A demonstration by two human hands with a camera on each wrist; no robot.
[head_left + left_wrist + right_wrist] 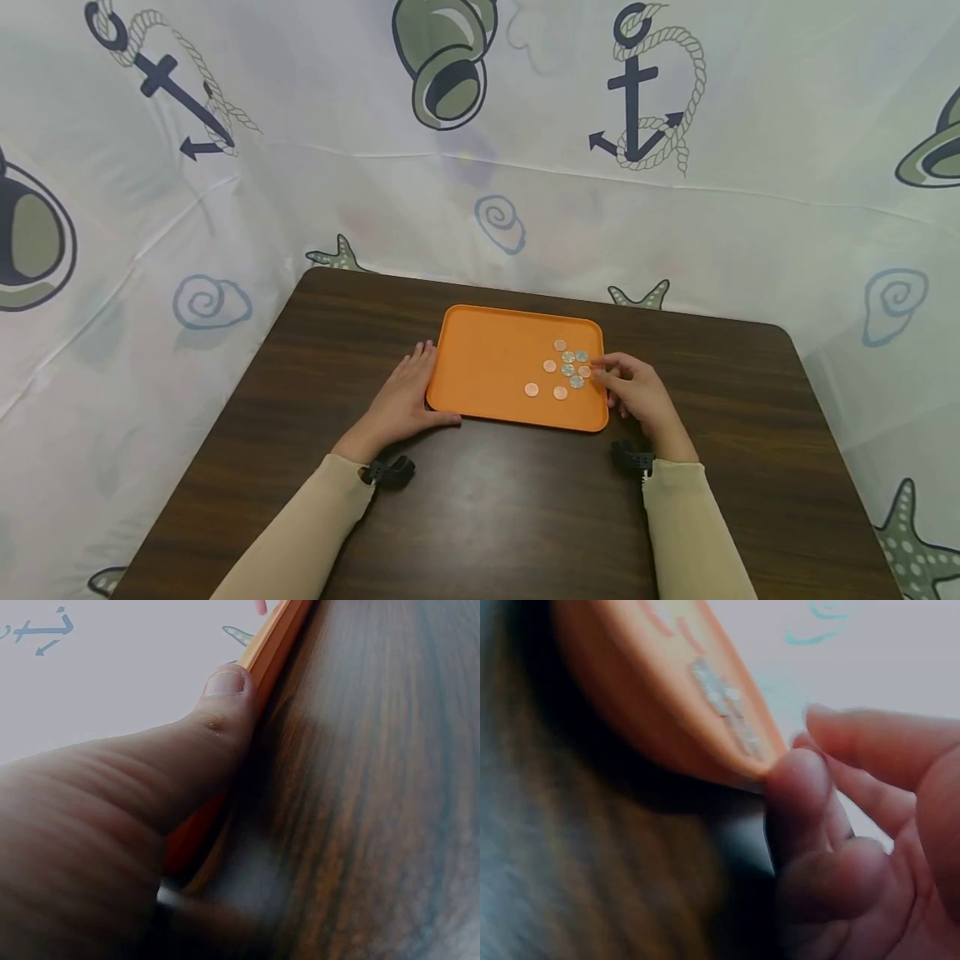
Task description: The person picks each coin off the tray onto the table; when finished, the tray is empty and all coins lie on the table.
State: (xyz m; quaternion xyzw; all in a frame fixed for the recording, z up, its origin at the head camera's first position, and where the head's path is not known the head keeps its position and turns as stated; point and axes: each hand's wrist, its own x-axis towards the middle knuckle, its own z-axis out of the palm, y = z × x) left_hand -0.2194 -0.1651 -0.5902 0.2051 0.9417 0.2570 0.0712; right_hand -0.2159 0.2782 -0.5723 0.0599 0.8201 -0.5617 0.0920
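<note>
An orange tray (487, 358) lies on the dark wooden table, with several copper-coloured coins (560, 392) and several silver coins (577, 382) scattered flat in its right half. At the tray's left side rests my left hand (401, 400), its fingers straight along the edge. Its thumb (225, 690) lies along the tray's front rim (271, 652). My right hand (637, 392) is at the right rim, thumb and forefinger reaching over it close to the nearest coins. In the right wrist view its loosely bent fingers (799, 780) overlap the rim's end, with nothing visible pinched between them.
The wood-grain table (487, 500) has rounded far corners. A white cloth (360, 192) printed with anchors, shells and starfish hangs behind and beside it. Dark bands with small cameras (390, 472) sit on both wrists, below light sleeves (300, 533).
</note>
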